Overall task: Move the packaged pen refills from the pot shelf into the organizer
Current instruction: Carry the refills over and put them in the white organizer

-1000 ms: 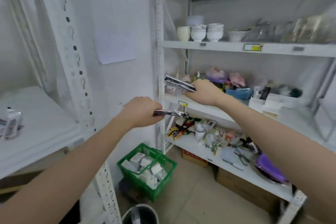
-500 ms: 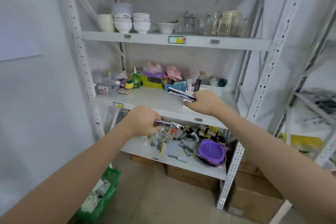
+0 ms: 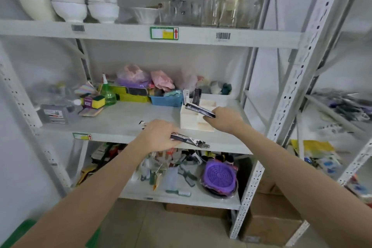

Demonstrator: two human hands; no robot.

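Note:
A cream organizer (image 3: 187,122) with open compartments stands on the middle shelf (image 3: 120,121), right of centre. Two dark refill packs (image 3: 196,95) stand upright in its back compartment. My right hand (image 3: 224,120) is closed on a black-and-white refill pack (image 3: 198,109), held flat just above the organizer's top. My left hand (image 3: 159,137) grips another refill pack (image 3: 187,140) in front of the shelf's front edge, left of the organizer, with the pack's end sticking out to the right.
A blue tray (image 3: 166,100), green spray bottle (image 3: 107,91), sponges (image 3: 92,101) and bags fill the back of the middle shelf. White bowls (image 3: 70,9) and glass jars (image 3: 227,9) sit above. A purple strainer (image 3: 219,175) and tools lie below. Steel uprights (image 3: 291,94) stand right.
The view has swung right and closer to the shelf unit. Both hands, still holding their packs, have come nearer the organizer; the right pack now hovers over it.

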